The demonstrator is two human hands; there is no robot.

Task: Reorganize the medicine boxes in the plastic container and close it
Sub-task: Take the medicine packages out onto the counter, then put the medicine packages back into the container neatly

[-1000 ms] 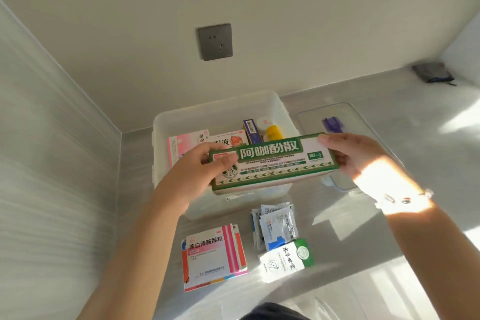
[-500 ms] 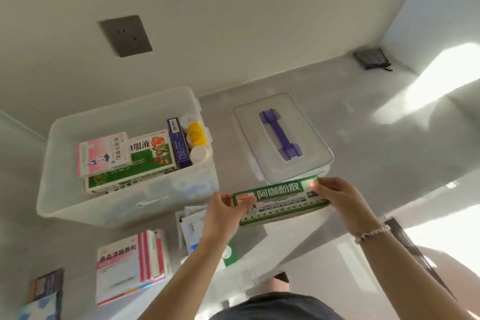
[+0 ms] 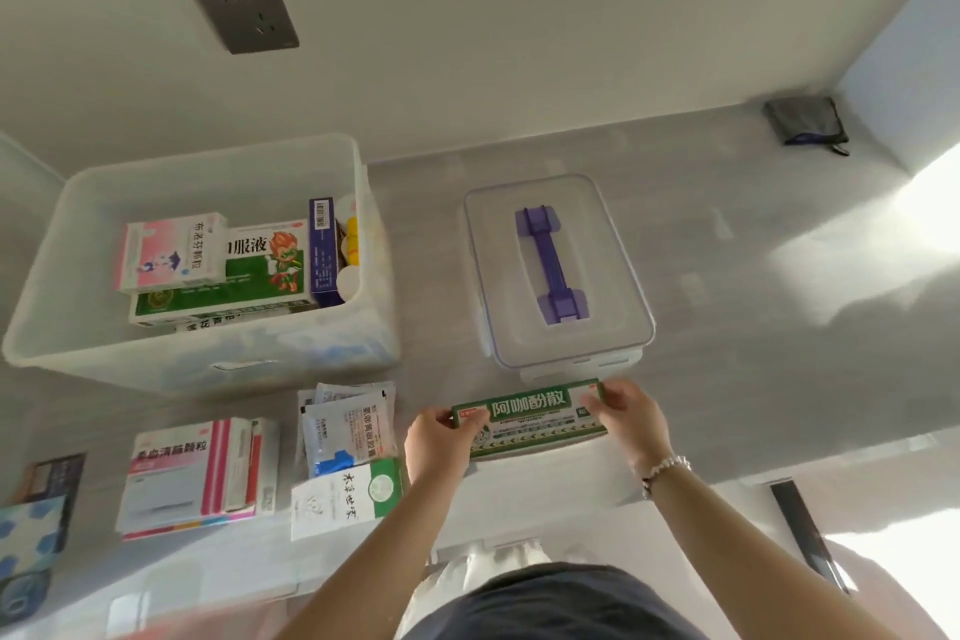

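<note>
both hands hold a long green-and-white cardboard medicine box (image 3: 530,417) by its short ends, the left hand (image 3: 440,447) pinching one end and the right hand (image 3: 626,418) clasping the other. the box's long axis runs crosswise, left to right, printed face up, just in front of the clear plastic lid with a purple handle (image 3: 558,270) lying flat on the grey surface. left of that lid stands the open translucent plastic container (image 3: 208,265), with a pink box (image 3: 169,252) and a green box (image 3: 249,286) inside. loose sachets (image 3: 348,426) lie left of the held box.
</note>
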